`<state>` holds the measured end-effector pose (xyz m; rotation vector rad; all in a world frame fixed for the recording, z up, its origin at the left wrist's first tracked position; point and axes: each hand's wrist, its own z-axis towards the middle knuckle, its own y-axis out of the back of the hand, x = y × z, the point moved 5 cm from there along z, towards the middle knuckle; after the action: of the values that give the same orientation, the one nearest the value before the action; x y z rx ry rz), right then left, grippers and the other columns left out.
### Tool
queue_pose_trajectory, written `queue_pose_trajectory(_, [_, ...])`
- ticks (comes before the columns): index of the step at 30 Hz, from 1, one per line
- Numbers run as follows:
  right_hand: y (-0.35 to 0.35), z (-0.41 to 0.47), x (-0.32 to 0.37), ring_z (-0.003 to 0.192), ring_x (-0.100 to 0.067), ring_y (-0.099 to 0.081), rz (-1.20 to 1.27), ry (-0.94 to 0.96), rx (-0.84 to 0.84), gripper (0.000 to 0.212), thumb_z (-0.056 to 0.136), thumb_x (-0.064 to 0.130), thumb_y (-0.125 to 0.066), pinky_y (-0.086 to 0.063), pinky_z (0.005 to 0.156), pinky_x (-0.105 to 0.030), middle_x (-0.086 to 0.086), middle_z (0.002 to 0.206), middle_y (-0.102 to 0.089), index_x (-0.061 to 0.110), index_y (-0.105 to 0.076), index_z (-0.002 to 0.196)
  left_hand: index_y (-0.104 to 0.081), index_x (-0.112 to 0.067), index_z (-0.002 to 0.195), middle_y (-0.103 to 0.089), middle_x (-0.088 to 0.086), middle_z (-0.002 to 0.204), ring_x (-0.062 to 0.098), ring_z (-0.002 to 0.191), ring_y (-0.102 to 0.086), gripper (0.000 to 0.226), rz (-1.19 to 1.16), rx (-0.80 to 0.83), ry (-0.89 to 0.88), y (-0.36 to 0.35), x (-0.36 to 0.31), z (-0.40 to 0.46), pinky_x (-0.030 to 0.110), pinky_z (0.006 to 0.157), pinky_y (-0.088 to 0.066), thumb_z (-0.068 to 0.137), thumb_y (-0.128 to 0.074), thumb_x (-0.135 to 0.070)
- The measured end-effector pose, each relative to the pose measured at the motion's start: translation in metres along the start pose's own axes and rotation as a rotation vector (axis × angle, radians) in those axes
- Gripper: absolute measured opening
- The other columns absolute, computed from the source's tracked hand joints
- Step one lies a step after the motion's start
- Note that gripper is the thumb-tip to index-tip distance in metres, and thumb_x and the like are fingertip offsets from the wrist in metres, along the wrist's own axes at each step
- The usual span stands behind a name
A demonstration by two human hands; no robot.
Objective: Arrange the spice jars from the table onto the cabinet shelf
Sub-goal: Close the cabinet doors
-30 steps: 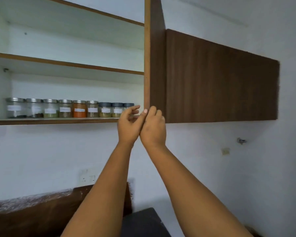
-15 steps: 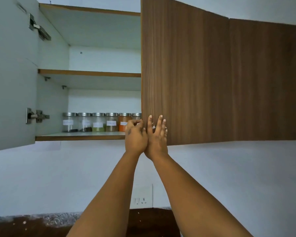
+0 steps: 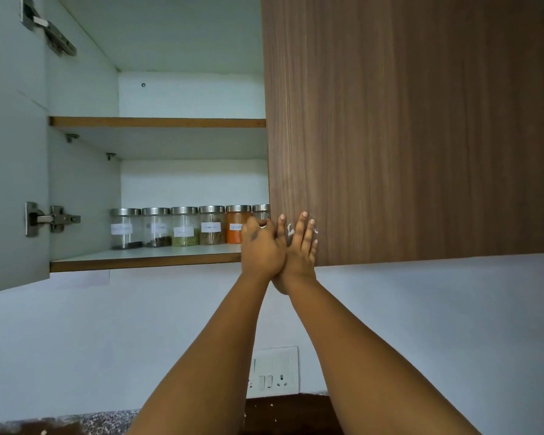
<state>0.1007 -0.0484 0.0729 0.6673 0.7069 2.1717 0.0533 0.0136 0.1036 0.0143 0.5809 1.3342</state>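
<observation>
Closer now, the brown cabinet door (image 3: 405, 127) fills the right. Right hand (image 3: 300, 249) lies flat on its lower corner, fingers (image 3: 302, 224) spread; left hand (image 3: 261, 249) curls at its edge. Left of it, upright spice jars (image 3: 182, 226) line the lower shelf (image 3: 145, 261) side to side.

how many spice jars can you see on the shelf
6, in one row on the lower shelf: first at far left, then second, third, fourth, the orange one, and a sixth mostly behind the door, which may hide more.

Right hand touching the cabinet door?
Touching. Head view shows the right hand with fingers spread flat against the brown cabinet door, no gap visible.
</observation>
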Motion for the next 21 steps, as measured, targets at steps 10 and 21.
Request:
queue_pose_trajectory(10, [0.087, -0.076, 0.019, 0.144, -0.031, -0.018, 0.336, -0.154, -0.152, 0.053, 0.096, 0.038, -0.050, -0.019, 0.118, -0.047, -0.011, 0.156, -0.022, 0.024, -0.035, 0.145, -0.017, -0.026, 0.154, -0.034, 0.009, 0.148, 0.030, 0.137, -0.022, 0.069, -0.092, -0.144, 0.137, 0.122, -0.035, -0.067, 0.048, 0.110, -0.026, 0.094, -0.052, -0.034])
queue_pose_trajectory(21, [0.158, -0.201, 0.217, 0.131, -0.022, -0.036, 0.728, 0.155, -0.320, 0.041, 0.094, 0.036, -0.056, -0.039, 0.102, -0.036, -0.005, 0.141, -0.039, 0.023, -0.048, 0.132, -0.028, -0.020, 0.151, -0.046, 0.001, 0.140, 0.015, 0.132, -0.031, 0.060, 0.057, -0.551, 0.063, 0.337, -0.030, -0.185, 0.024, 0.102, -0.027, 0.097, -0.053, -0.027])
